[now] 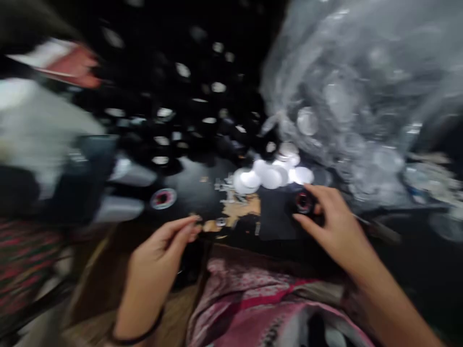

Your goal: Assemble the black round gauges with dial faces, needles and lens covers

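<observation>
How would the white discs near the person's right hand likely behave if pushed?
The white discs overlap, so they would probably slide apart. They seem to lie flat, so they may skid rather than roll. Their bright shine hints at slipperiness, though blur leaves that unsure.

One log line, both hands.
left hand: pinched shut, contents unclear; right hand: holding dark round part; nearby: white discs, clear plastic

Crinkled glossy plastic sheeting (361, 72), smooth shiny discs (271, 178), matt pad (277, 217), cloth garment (246, 315)
</observation>
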Available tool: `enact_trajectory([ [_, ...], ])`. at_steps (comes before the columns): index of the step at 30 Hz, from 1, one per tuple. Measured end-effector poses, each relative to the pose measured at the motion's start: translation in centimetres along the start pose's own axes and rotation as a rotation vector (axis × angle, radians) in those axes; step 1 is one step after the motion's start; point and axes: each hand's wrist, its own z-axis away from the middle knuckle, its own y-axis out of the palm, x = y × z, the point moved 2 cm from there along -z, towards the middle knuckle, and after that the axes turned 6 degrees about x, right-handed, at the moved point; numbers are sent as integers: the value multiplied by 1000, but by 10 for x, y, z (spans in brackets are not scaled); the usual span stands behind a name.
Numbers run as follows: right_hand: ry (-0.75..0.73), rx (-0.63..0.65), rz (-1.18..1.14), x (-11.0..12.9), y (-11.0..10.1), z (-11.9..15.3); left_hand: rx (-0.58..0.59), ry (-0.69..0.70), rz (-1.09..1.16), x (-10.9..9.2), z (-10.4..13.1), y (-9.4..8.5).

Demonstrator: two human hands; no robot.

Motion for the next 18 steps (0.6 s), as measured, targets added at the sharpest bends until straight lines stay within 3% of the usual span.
enact_trajectory([
  [7,-3,-142,62,-2,4,-2,-173,21,-40,25,-21,-24],
  [13,-4,-181,70,6,1,4,-229,134,-87,23,-41,-17],
  [18,-29,-198,35,12,6,6,-284,204,-258,18,-73,-19],
])
